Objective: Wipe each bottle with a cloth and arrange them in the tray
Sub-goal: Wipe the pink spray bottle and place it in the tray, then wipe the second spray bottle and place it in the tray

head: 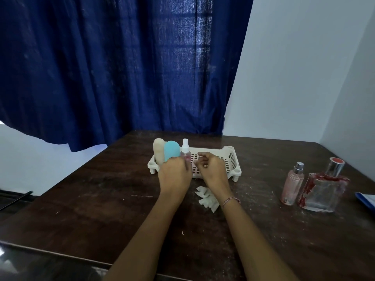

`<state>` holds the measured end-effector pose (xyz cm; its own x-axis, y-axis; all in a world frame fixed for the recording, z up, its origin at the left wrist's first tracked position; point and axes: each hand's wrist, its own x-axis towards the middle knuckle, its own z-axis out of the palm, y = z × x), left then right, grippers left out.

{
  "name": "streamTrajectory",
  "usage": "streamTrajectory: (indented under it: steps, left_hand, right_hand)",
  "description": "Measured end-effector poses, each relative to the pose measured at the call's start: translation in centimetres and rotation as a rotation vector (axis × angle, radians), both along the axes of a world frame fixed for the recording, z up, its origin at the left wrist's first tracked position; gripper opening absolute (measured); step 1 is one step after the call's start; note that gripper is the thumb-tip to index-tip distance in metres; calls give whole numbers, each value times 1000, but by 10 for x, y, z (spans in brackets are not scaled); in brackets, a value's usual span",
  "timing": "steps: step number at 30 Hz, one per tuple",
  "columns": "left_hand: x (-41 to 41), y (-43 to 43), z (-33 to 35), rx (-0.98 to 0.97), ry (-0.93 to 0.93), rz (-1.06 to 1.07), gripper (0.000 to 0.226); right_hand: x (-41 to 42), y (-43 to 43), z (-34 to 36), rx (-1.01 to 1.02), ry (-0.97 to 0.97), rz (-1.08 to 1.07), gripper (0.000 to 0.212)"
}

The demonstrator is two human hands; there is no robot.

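A white slotted tray (229, 159) stands on the dark wooden table (101, 199). At its left end stand a cream bottle (158, 152), a teal bottle (171, 152) and a small clear spray bottle (185, 152). My left hand (175, 174) is at the spray bottle's base, fingers curled round it. My right hand (211, 169) hovers over the tray just right of it, fingers loosely curled, holding nothing. A crumpled white cloth (208, 199) lies on the table in front of the tray, partly under my right wrist. A pink spray bottle (292, 184) and a square glass bottle (322, 189) stand at the right.
A dark blue curtain (121, 67) hangs behind the table. A white wall (304, 67) closes the right side. A blue object (367, 200) pokes in at the right edge. The table's near edge runs along the bottom left.
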<state>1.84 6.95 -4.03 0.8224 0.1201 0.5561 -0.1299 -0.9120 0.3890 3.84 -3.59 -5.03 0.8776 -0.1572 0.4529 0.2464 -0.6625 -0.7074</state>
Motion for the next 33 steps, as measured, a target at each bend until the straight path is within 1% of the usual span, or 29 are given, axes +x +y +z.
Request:
streamTrajectory:
  steps: [3, 8, 11, 13, 15, 17, 19, 22, 24, 26, 28, 31, 33]
  left_hand:
    - [-9, -13, -1, 48, -67, -80, 32]
    - [-40, -47, 2, 61, -134, -332, 15]
    - [-50, -77, 7, -1, -134, -430, 17]
    - [-54, -100, 12, -21, -160, -473, 19]
    - [-63, -123, 20, -31, -197, -532, 23]
    - [-68, -144, 23, -33, -189, -597, 34]
    - [-69, -161, 23, -37, -132, -649, 39]
    - [-72, -178, 23, -89, -32, -692, 20]
    - [-71, -184, 24, -88, -9, -689, 16]
    - [-65, -186, 22, -85, -8, -670, 16]
    - [-56, -184, 19, -128, -9, -669, 17]
    - [-44, -174, 19, -191, -39, -651, 19]
    - [-37, -163, 21, -212, -75, -612, 19]
  right_hand:
    - [-24, -4, 9, -12, -96, -33, 26]
    - [-72, -29, 35, -166, -390, -144, 19]
    - [-95, -57, 50, -258, -463, -255, 19]
    - [-105, -80, 56, -316, -464, -322, 25]
    - [-113, -105, 60, -364, -429, -369, 34]
    - [-118, -128, 62, -405, -365, -380, 40]
    - [-123, -142, 63, -457, -249, -359, 38]
    - [-127, -151, 64, -546, -80, -364, 32]
    - [-127, -151, 61, -629, -30, -414, 30]
    - [-123, -150, 57, -615, -39, -449, 27]
    - [-115, -149, 51, -559, -90, -466, 24]
    - [-105, -144, 46, -504, -213, -419, 25]
    - [-102, -135, 48, -419, -287, -364, 26]
